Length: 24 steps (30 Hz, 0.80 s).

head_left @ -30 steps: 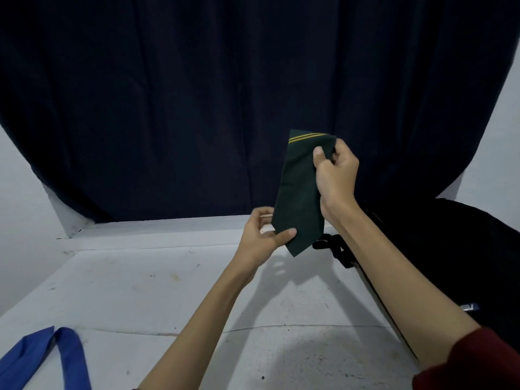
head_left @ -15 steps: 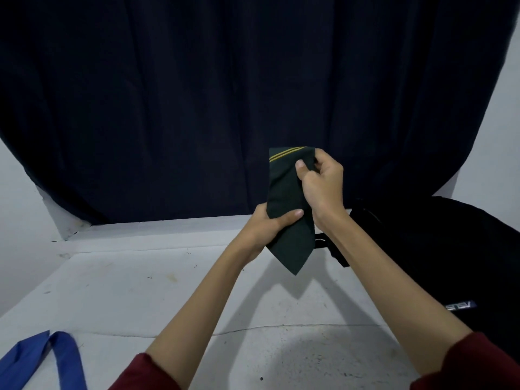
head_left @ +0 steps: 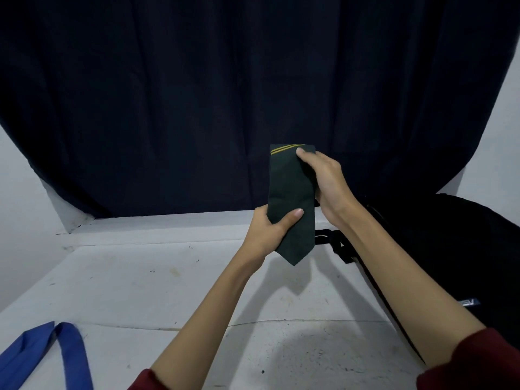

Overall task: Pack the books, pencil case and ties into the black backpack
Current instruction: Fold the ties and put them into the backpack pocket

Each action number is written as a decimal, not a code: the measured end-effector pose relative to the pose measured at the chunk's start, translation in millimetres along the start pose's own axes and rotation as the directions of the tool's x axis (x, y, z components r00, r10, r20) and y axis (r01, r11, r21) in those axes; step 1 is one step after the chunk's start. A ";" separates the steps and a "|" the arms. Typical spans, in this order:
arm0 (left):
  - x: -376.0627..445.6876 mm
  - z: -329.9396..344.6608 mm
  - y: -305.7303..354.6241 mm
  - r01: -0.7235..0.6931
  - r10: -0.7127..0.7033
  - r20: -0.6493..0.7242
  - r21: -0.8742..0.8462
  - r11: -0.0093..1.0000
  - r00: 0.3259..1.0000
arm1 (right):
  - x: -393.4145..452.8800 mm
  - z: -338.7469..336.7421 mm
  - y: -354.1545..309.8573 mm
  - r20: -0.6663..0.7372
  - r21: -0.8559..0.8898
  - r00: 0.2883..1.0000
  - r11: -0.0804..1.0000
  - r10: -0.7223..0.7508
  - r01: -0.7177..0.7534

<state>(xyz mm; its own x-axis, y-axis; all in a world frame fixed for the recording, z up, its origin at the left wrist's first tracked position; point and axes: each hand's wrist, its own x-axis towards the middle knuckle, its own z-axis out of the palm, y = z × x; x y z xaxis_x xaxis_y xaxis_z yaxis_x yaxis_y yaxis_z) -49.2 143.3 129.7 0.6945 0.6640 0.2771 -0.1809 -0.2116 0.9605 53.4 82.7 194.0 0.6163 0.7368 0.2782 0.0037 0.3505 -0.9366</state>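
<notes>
Holding: I see the folded green tie (head_left: 291, 204) mid-frame, right hand (head_left: 326, 181) pinching its top, left hand (head_left: 271, 230) gripping lower, keeping folds tight.
Backpack: black backpack (head_left: 450, 249) right edge.
Pending: blue tie (head_left: 45, 353) lower left on tabletop (head_left: 168, 291).

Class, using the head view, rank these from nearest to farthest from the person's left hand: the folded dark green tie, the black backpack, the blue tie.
1. Folded dark green tie: gripped by the left hand.
2. Black backpack: to the right.
3. Blue tie: far lower left.
</notes>
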 end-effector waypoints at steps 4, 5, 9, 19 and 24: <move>-2.5 -1.9 -1.3 0.044 -0.044 0.040 -0.011 0.999 0.998 | 0.5 -1.4 2.6 -0.035 -0.031 0.999 0.999 -0.031 0.029; -3.6 -2.0 -2.2 0.058 -0.057 0.052 -0.015 0.998 0.997 | 1.2 -1.9 2.5 -0.053 -0.033 0.998 0.999 -0.042 0.040; -10.3 0.3 -8.5 0.031 -0.032 0.041 0.027 0.999 0.999 | 2.6 0.9 6.1 -0.104 -0.058 0.988 0.993 -0.110 0.104; -8.3 14.1 1.1 0.038 -0.038 -0.038 -0.012 0.999 0.999 | -2.0 -10.7 20.2 -0.234 -0.027 0.971 0.998 -0.054 0.049; -4.9 23.2 -4.8 0.093 -0.095 -0.055 -0.042 0.995 0.994 | -1.4 -30.8 26.1 -0.207 -0.082 0.975 0.991 0.082 -0.101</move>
<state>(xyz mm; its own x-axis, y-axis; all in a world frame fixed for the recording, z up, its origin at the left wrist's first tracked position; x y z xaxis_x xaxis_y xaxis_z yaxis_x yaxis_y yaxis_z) -35.5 124.4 123.1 0.6695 0.7192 0.1857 -0.1449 -0.1187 0.9823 77.0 73.0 162.6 0.7638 0.6277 0.1501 0.0062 0.2254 -0.9742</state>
